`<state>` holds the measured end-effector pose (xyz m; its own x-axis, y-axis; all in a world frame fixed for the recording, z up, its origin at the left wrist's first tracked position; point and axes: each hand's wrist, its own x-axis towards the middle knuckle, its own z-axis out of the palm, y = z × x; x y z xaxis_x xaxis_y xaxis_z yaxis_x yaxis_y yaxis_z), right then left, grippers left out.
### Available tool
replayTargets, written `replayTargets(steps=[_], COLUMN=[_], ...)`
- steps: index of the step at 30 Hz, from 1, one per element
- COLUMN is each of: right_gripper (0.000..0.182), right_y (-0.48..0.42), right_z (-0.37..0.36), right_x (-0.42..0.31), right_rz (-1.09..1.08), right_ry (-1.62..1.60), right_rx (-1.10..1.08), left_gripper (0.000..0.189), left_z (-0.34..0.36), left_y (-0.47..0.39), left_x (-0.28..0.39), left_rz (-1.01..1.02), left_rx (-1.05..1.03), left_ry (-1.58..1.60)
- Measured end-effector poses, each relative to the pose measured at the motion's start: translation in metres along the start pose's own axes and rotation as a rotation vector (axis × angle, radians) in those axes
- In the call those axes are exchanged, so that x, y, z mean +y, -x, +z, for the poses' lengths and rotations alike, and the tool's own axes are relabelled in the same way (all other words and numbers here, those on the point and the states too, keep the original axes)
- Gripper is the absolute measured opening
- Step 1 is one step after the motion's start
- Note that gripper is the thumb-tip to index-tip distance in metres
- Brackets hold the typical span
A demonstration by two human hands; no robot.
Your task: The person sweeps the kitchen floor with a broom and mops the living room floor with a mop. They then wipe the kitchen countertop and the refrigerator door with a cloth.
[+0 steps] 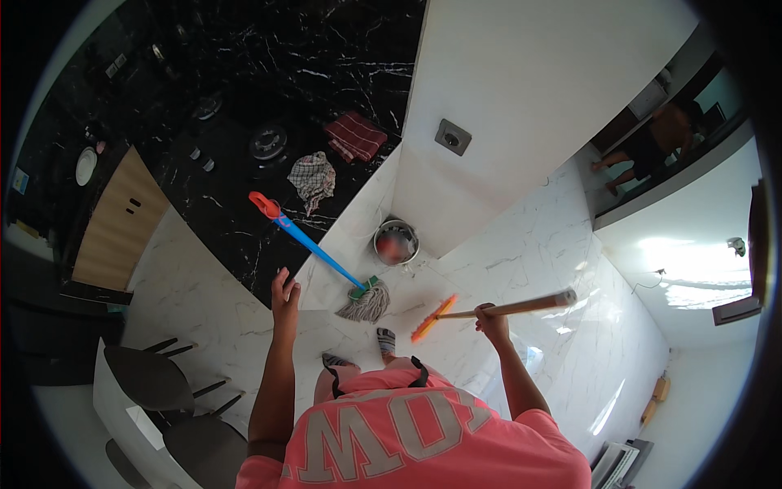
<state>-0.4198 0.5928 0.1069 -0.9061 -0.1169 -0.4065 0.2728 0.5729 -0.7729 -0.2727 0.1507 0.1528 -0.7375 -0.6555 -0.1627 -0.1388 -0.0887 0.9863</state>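
My right hand (492, 324) is closed around the wooden handle of a broom (525, 304). Its orange bristled head (434, 319) is low over the marble-look floor; whether it touches is hard to tell. At the corner of the black marble countertop (244, 263), my left hand (285, 294) is raised with fingers apart, holding nothing. I cannot tell if its fingertips touch the edge. A string mop (317, 252) with a blue handle and red end leans against the counter, its grey strands (369, 303) on the floor just ahead of my feet.
A metal bucket (416, 252) with something red inside stands by the wall. A checked cloth (313, 178) and a red towel (357, 136) lie beside the hob burner (269, 143). Dark chairs (149, 376) stand at left. Another person (657, 143) is beyond an opening at upper right.
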Motion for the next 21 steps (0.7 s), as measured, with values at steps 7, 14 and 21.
replayTargets(steps=[7, 14, 21], right_gripper=[0.038, 0.042, 0.039], right_y=[-0.054, -0.109, -0.149], right_z=[0.038, 0.111, 0.236], right_x=[-0.025, -0.079, -0.112], right_rz=[0.02, -0.16, -0.45], right_ry=[0.532, 0.654, 0.694], right_rx=[-0.089, -0.342, -0.397], left_gripper=[0.044, 0.034, 0.028], left_z=[0.006, -0.02, -0.064], left_y=[0.029, 0.082, 0.163], left_x=[-0.005, -0.026, -0.044], left_rz=[-0.046, -0.136, -0.204], left_rx=[0.04, 0.221, 0.522], left_ry=[0.018, 0.055, 0.075])
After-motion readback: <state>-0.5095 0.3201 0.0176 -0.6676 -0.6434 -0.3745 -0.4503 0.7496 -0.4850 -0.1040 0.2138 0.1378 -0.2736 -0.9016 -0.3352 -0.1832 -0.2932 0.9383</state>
